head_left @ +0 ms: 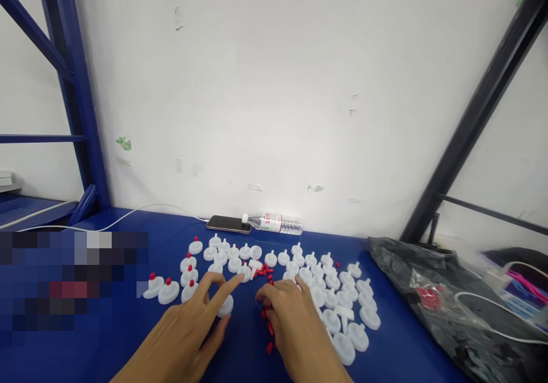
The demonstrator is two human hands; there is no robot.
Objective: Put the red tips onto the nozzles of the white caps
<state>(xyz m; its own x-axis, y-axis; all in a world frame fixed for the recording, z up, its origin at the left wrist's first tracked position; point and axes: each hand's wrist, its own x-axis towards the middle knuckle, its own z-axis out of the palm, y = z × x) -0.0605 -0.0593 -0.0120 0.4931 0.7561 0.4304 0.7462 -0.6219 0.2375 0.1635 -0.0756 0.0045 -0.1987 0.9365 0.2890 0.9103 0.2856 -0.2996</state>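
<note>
A few white lids (168, 296) at ten o'clock wear red caps (168, 281), many bare lids (357, 339) remain towards two; left hand (188, 320) spread, right hand (293, 311) possibly gripping, unclear.

There's a phone (229, 224) lying along the back edge of the blue surface (166, 234), white cable (128, 216) trailing from it toward the back left corner. Clear bottle (274, 223) on its side, cap by the phone. Black plastic (398, 263) bunched over the right edge, and the wall (265, 97) behind is pretty scuffed.
</note>
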